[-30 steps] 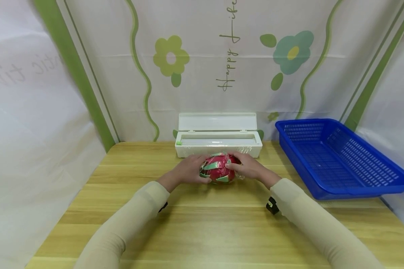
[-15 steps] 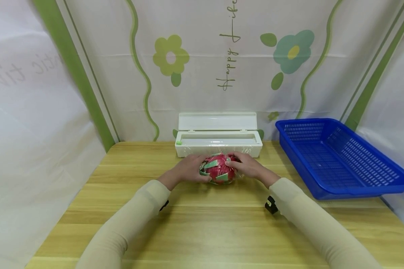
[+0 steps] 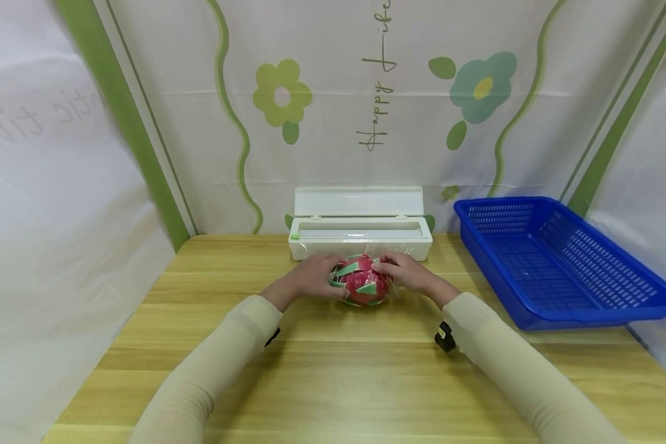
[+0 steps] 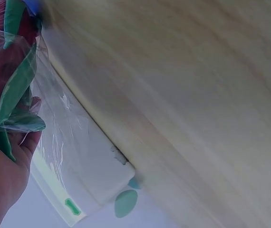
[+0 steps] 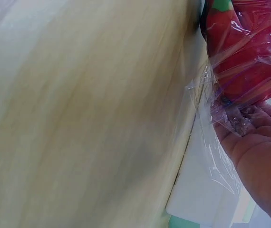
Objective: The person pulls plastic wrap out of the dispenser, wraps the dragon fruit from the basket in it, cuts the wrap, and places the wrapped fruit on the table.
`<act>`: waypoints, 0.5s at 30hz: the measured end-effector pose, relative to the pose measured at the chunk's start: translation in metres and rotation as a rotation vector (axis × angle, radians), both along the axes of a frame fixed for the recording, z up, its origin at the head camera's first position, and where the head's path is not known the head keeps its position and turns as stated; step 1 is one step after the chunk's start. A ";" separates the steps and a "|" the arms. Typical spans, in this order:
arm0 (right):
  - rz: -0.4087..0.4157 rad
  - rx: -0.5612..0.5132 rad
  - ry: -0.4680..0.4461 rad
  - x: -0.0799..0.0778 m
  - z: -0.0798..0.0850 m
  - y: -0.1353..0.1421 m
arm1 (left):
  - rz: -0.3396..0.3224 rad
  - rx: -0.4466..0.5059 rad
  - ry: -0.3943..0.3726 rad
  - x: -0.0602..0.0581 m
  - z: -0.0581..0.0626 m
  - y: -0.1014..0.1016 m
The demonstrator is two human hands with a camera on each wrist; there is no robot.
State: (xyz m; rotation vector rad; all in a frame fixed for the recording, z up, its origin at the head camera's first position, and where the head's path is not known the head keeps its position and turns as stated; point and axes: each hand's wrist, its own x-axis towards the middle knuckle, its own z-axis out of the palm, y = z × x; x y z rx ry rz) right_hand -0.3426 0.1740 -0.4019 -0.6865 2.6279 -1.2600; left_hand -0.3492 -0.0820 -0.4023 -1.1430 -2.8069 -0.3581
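Note:
A red dragon fruit point(image 3: 361, 279) with green scales sits in front of the white cling film box point(image 3: 361, 248), with clear cling film over its skin. My left hand point(image 3: 315, 276) grips the fruit's left end, fingers behind and thumb in front. On the right end, my right hand point(image 3: 413, 273) holds it with the thumb on top. In the right wrist view, crumpled film point(image 5: 235, 114) bunches between the fruit and my palm. The left wrist view shows film point(image 4: 62, 121) stretching from the fruit across the box front.
The box's lid point(image 3: 359, 201) stands raised at the back, with a roll inside. A blue plastic basket point(image 3: 524, 305) stands on the right of the wooden table point(image 3: 333, 382). A printed curtain point(image 3: 333, 123) hangs behind the table.
The dragon fruit has turned slightly between my hands, its green scales shifting position, and the film over it looks tighter. Both hands stay at nearly the same place.

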 end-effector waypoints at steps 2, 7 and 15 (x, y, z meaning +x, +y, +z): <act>-0.002 0.008 -0.006 0.000 0.000 0.000 | -0.010 0.002 0.014 -0.001 -0.001 0.000; -0.027 0.024 -0.017 0.000 0.000 -0.002 | -0.033 0.032 0.023 -0.004 -0.003 0.000; -0.044 0.020 -0.001 0.001 -0.002 -0.002 | -0.013 0.043 0.001 -0.004 -0.003 0.001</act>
